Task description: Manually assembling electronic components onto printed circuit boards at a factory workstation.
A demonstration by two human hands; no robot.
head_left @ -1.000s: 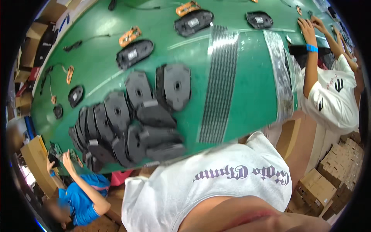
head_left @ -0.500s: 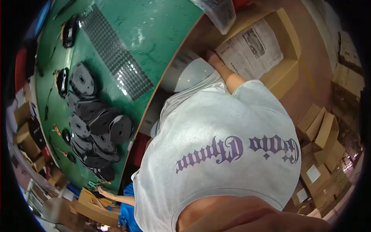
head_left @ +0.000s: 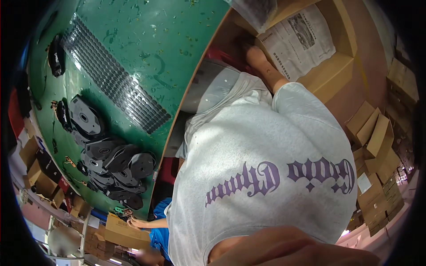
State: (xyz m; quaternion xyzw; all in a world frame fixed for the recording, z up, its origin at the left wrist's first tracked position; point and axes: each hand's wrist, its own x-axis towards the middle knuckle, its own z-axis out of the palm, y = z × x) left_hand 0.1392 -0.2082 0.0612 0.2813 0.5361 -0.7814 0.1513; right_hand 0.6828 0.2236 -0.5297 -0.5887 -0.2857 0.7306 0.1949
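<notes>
My right hand (head_left: 254,54) reaches down past the edge of the green table, beside an open cardboard box (head_left: 326,80). Its fingers fade into shadow, so whether they hold anything is hidden. A sheet of printed paper (head_left: 301,40) lines the inside of that box. Close above the hand hangs a clear plastic bag (head_left: 257,13), partly cut off by the view's top edge. My left hand is out of view, and my grey shirt covers that side.
The green table (head_left: 146,26) bears a strip of round dark dots (head_left: 115,80), a heap of dark grey rounded parts (head_left: 106,150) and black pieces with cables (head_left: 57,55). A co-worker's hand (head_left: 135,222) is at the table's edge. Stacked cartons (head_left: 372,199) stand at right.
The view has shifted, so the dot strip and table sit further left and the box slightly up and right. My right hand remains low beside the box. The co-worker's hands look closer together.
</notes>
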